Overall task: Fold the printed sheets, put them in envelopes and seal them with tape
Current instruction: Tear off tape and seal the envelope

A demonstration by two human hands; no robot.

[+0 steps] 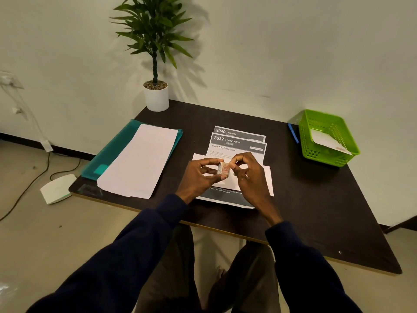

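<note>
The middle of the white paper envelope (267,177) was covered by both hands, so its flap could not be made out; only its ends showed, lying across the printed sheets (239,143) near the front edge of the dark rectangular table (304,199). The lower text of the top sheet was hidden, and the second sheet showed only its grey header strip. The small pale tape roll (224,169) with a reddish core was largely enclosed by fingers, and a free tape end could not be distinguished. The left hand (200,177) gripped the tape roll with curled fingers and thumb, just above the envelope. The right hand (248,175), fingers also curled, pinched at the rim of the roll with thumb and forefinger. Toward the left edge, a stack of blank white paper (140,161) lay on a translucent teal plastic folder (117,145), covering most of it. At the far right corner, a green perforated plastic basket (325,158) held a white envelope-like item (327,141), tilted against its wall, with a blurred mark at one end. A blue pen (293,133) lay just beside the basket. A white plant pot (156,98) stood at the far left corner.
</note>
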